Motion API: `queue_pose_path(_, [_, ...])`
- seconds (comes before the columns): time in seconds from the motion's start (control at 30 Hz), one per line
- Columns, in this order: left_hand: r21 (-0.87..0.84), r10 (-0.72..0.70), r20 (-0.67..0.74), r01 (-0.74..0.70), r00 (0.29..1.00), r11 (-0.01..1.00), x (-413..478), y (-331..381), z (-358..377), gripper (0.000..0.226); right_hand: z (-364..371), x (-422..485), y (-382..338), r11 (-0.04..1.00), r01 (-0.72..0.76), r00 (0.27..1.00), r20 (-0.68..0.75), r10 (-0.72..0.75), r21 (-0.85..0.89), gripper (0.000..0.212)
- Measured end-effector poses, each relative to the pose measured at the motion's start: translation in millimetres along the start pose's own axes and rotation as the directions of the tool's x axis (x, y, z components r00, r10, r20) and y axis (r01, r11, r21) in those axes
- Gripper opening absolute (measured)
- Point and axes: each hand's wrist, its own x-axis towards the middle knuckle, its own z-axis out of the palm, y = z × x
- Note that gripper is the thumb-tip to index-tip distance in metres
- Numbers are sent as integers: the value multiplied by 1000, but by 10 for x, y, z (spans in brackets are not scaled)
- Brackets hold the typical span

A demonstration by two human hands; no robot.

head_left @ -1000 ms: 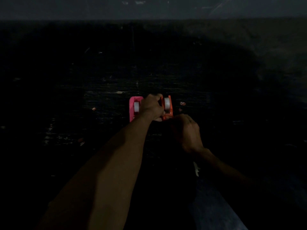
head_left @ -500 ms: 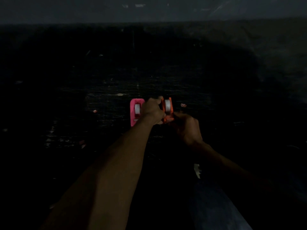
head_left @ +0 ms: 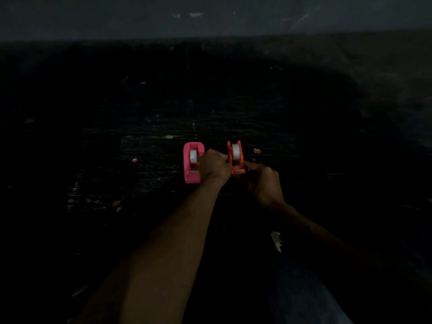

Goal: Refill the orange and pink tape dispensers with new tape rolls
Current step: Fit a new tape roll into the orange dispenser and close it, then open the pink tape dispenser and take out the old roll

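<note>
The scene is very dark. A pink tape dispenser [head_left: 192,162] stands on the dark floor with a white tape roll [head_left: 193,156] seated in it. Just right of it is the orange tape dispenser [head_left: 235,158], which also carries a white roll [head_left: 236,153]. My left hand [head_left: 214,165] sits between the two dispensers, its fingers closed against the orange one's left side. My right hand [head_left: 265,183] is curled at the orange dispenser's near right corner, by its cutter end. Whether the right fingertips pinch tape is hidden in shadow.
Small pale and reddish scraps [head_left: 257,150] lie scattered over the dark scuffed floor [head_left: 140,174]. A whitish torn bit [head_left: 276,241] lies near my right forearm. A grey wall [head_left: 210,17] runs along the back. Dark blue fabric [head_left: 304,298] fills the lower right.
My left hand has slid off the top of the orange dispenser to its left side, uncovering the roll. My right hand moved up closer to the dispenser's near end.
</note>
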Motion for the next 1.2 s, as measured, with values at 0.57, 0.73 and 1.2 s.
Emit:
queue_pose_path(0.57, [161, 83, -52, -73, 995, 984, -175, 107, -219, 37, -128, -12, -54, 975, -194, 980, 25, 198, -111, 43])
queue_pose_path(0.73, [189, 135, -174, -101, 975, 977, -340, 208, -709, 39, -417, -62, -350, 968, -175, 984, -52, 169, -180, 48])
queue_pose_path(1.2, [210, 71, -122, -44, 990, 977, -233, -172, -1293, 46, 75, 210, -1002, 981, -79, 981, 160, 108, -179, 55])
